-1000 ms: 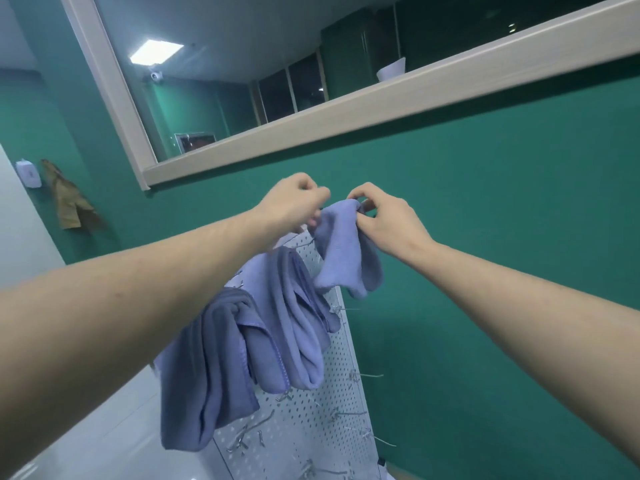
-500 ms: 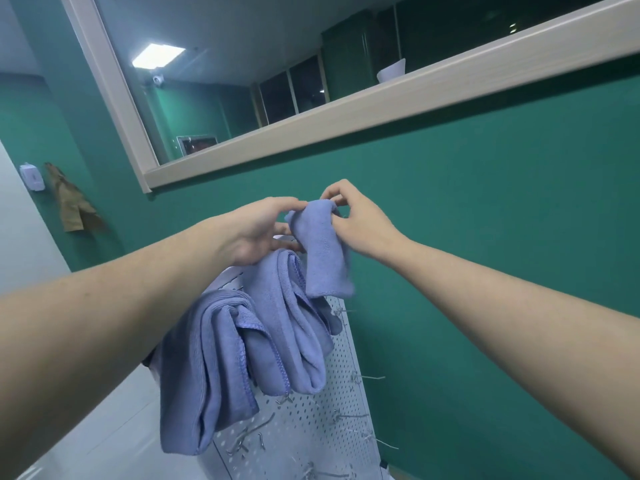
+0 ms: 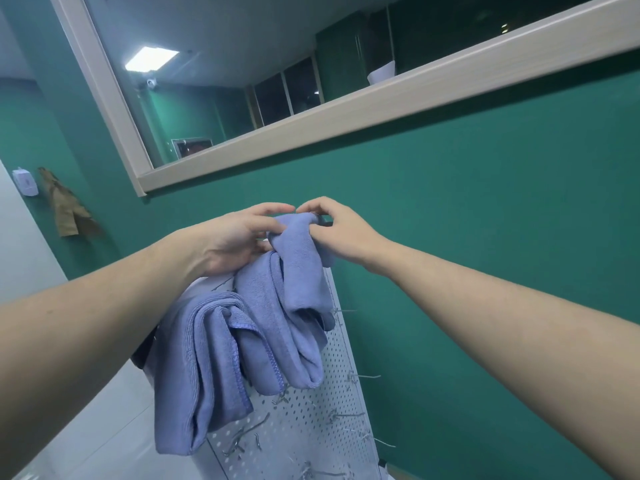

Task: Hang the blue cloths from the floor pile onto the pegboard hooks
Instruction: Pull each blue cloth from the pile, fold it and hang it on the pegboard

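At the top edge of the white pegboard (image 3: 311, 424), both hands work on one small blue cloth (image 3: 298, 268). Left hand (image 3: 239, 237) reaches in from the left, fingers extended, fingertips resting on the cloth's upper fold; palm partly open, so a loose hold rather than a full grip. Right hand (image 3: 341, 230) pinches the same fold from the right, thumb and forefinger closed on the fabric near its top. Cloth drapes down from that pinch against the board's upper right corner; the hook beneath it is hidden, so cannot tell whether it is seated. Two more blue cloths hang lower on the board: a middle cloth (image 3: 277, 341) just left of and touching the held one, and a larger cloth (image 3: 194, 375) at the board's left edge, overlapping the middle one. Bare metal hooks (image 3: 360, 375) stick out along the right edge and the lower part of the board. Pegboard stands against a green wall (image 3: 485, 237); a pale-framed window (image 3: 346, 109) runs above.
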A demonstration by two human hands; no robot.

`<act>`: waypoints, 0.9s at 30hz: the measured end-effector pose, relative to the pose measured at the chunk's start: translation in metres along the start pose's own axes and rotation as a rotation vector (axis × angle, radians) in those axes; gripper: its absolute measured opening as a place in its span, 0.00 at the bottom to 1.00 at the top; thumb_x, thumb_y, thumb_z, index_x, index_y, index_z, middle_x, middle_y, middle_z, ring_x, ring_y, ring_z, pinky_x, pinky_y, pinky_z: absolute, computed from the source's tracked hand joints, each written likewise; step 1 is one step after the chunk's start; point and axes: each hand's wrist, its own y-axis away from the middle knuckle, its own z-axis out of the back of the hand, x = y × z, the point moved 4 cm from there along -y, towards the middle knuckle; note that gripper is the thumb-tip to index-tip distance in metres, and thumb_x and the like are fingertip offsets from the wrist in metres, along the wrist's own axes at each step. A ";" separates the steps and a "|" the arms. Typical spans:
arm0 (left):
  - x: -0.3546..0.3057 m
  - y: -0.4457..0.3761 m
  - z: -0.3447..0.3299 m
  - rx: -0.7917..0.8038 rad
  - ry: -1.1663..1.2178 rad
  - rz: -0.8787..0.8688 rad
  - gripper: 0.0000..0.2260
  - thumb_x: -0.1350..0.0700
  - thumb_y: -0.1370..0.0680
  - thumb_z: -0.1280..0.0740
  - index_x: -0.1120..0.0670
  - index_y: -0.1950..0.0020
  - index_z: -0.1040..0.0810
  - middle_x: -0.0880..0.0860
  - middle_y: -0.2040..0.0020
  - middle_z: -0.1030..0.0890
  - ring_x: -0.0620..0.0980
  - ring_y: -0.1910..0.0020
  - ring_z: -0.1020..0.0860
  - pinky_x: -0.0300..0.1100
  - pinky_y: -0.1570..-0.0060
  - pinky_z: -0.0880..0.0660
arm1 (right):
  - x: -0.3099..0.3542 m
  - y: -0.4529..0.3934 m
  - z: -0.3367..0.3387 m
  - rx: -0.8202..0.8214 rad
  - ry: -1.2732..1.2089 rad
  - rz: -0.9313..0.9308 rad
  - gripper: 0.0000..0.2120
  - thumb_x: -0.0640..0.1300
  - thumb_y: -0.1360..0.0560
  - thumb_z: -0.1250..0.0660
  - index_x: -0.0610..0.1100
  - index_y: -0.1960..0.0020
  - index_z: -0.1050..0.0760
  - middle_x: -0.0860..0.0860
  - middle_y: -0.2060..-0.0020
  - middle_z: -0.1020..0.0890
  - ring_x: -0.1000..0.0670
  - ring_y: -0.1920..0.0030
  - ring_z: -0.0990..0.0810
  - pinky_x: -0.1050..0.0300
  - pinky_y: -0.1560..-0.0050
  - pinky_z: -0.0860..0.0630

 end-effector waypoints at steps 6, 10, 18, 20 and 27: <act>-0.002 -0.015 -0.007 -0.128 -0.055 -0.014 0.15 0.71 0.22 0.38 0.54 0.44 0.22 0.58 0.50 0.20 0.49 0.65 0.23 0.40 0.64 0.22 | -0.014 -0.007 -0.005 0.005 -0.049 -0.136 0.10 0.45 0.22 0.36 0.49 0.42 0.23 0.55 0.45 0.18 0.55 0.45 0.19 0.52 0.39 0.22; 0.003 -0.016 -0.001 -0.069 -0.040 0.019 0.18 0.73 0.24 0.44 0.57 0.42 0.22 0.57 0.49 0.18 0.49 0.59 0.22 0.37 0.63 0.23 | -0.016 -0.002 -0.014 0.087 -0.235 -0.210 0.11 0.47 0.21 0.34 0.49 0.40 0.22 0.58 0.58 0.19 0.60 0.66 0.22 0.59 0.55 0.22; 0.006 -0.008 0.002 -0.004 -0.039 0.019 0.14 0.68 0.23 0.40 0.56 0.46 0.19 0.56 0.51 0.18 0.46 0.60 0.19 0.38 0.56 0.22 | -0.017 -0.003 -0.022 -0.022 -0.176 -0.151 0.13 0.45 0.25 0.27 0.48 0.41 0.22 0.56 0.49 0.17 0.57 0.49 0.18 0.60 0.49 0.21; 0.005 -0.002 -0.001 0.048 0.008 0.077 0.09 0.59 0.24 0.33 0.53 0.47 0.16 0.57 0.48 0.17 0.49 0.55 0.19 0.44 0.44 0.24 | -0.016 -0.002 -0.023 -0.035 -0.162 -0.134 0.13 0.44 0.24 0.28 0.48 0.41 0.23 0.56 0.50 0.18 0.57 0.51 0.19 0.61 0.49 0.22; 0.011 -0.002 0.001 0.007 -0.025 0.063 0.18 0.66 0.22 0.33 0.53 0.34 0.23 0.60 0.45 0.17 0.54 0.50 0.20 0.48 0.46 0.20 | -0.029 0.015 -0.026 -0.175 -0.130 -0.313 0.12 0.51 0.25 0.30 0.48 0.57 0.32 0.52 0.63 0.26 0.51 0.65 0.32 0.57 0.67 0.35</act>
